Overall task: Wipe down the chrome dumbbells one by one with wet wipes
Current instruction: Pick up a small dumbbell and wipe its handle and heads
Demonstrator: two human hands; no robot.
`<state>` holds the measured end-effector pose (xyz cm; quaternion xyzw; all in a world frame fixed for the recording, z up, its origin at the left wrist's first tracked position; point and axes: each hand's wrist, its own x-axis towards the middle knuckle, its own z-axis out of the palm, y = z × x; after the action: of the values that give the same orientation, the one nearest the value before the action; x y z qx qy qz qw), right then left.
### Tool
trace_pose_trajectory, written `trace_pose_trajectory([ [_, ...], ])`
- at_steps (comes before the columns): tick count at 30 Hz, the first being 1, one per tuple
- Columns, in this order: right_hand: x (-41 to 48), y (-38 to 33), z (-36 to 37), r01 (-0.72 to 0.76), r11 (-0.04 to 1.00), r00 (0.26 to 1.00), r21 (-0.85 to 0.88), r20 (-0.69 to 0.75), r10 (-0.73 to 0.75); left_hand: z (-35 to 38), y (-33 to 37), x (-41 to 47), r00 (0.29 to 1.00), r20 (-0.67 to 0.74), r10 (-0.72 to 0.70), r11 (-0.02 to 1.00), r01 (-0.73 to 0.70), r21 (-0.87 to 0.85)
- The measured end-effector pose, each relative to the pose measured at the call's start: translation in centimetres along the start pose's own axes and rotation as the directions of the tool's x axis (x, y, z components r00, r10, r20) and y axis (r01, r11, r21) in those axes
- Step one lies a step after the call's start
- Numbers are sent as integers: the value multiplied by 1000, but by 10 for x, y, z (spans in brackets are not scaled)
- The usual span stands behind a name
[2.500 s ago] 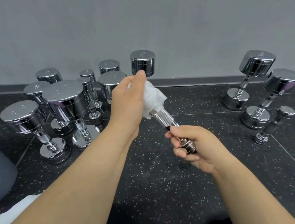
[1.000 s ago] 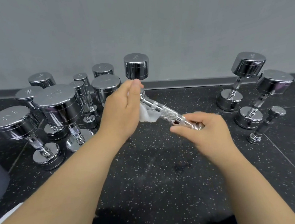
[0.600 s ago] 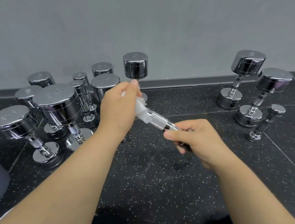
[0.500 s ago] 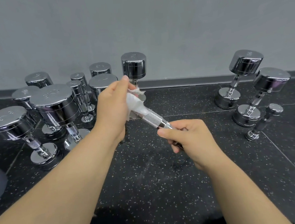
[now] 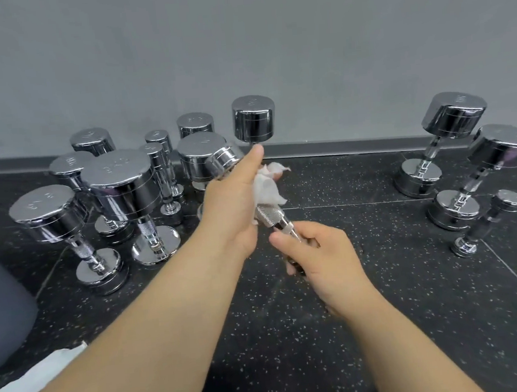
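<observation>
A small chrome dumbbell (image 5: 272, 217) is held tilted above the black floor, its knurled handle showing between my hands. My right hand (image 5: 320, 254) grips its near end, which is hidden in the fist. My left hand (image 5: 235, 197) wraps a crumpled white wet wipe (image 5: 267, 187) around the upper part of the handle, just below the far chrome head (image 5: 223, 163).
Several chrome dumbbells stand on end at the left, a large one (image 5: 122, 189) in front. Three more (image 5: 452, 135) stand at the right by the grey wall. A white packet (image 5: 33, 384) lies at the lower left beside a grey cushion (image 5: 1, 306).
The dumbbell's tilt has shifted in my hands and the wipe has slid along the handle, from near its middle up toward the far head. The camera view has drifted slightly.
</observation>
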<state>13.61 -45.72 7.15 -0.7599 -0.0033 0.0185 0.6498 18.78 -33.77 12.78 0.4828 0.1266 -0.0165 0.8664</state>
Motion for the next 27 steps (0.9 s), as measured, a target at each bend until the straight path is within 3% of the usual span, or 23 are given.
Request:
trace_pose_trajectory([
  [2, 1, 4, 2, 95, 975, 986, -201, -117, -120, -2, 3, 1, 997, -37, -69, 996, 67, -62],
  [4, 0, 6, 4, 97, 961, 986, -260, -108, -129, -2, 4, 0, 990, -90, -106, 987, 94, -127],
  [7, 4, 3, -3, -55, 997, 995, -51, 78, 59, -2, 3, -1, 991, -127, -39, 975, 10, -222],
  [9, 5, 0, -11, -190, 978, 959, 90, 232, 165, -3, 3, 0, 987, -163, 9, 974, -45, -223],
  [11, 4, 0, -19, -265, 949, 916, 169, 352, 193, -3, 9, 2, 971, -212, 108, 983, -136, -123],
  [13, 3, 2, -27, -331, 914, 876, 234, 437, 205, -3, 20, 3, 942, -152, 298, 952, -280, 125],
  [14, 3, 3, -31, -361, 891, 861, 274, 465, 206, -4, 25, 2, 914, -53, 403, 866, -362, 346],
  [15, 3, 5, -35, -379, 872, 857, 311, 473, 204, -5, 28, 0, 882, 87, 462, 711, -427, 558],
  [17, 3, 5, -42, -342, 888, 882, 309, 432, 190, -9, 27, 0, 861, 309, 404, 404, -471, 784],
  [20, 3, 3, -41, -158, 987, 948, 38, 286, 140, -13, 21, 7, 891, 348, 291, 66, -382, 922],
  [21, 4, 2, -39, -97, 993, 966, -72, 234, 111, -16, 19, 10, 904, 315, 287, 30, -338, 941],
  [22, 4, 2, -37, -48, 983, 979, -180, 186, 81, -19, 16, 13, 917, 266, 298, 78, -301, 950],
  [24, 5, 2, -36, 13, 947, 991, -322, 130, 31, -23, 10, 15, 930, 111, 351, 367, -246, 897],
  [26, 5, 3, -36, 29, 947, 993, -319, 116, 9, -21, 6, 16, 941, -44, 336, 730, -230, 643],
  [27, 5, 3, -34, 22, 964, 993, -265, 120, 11, -19, 5, 17, 949, -89, 303, 846, -225, 484],
])
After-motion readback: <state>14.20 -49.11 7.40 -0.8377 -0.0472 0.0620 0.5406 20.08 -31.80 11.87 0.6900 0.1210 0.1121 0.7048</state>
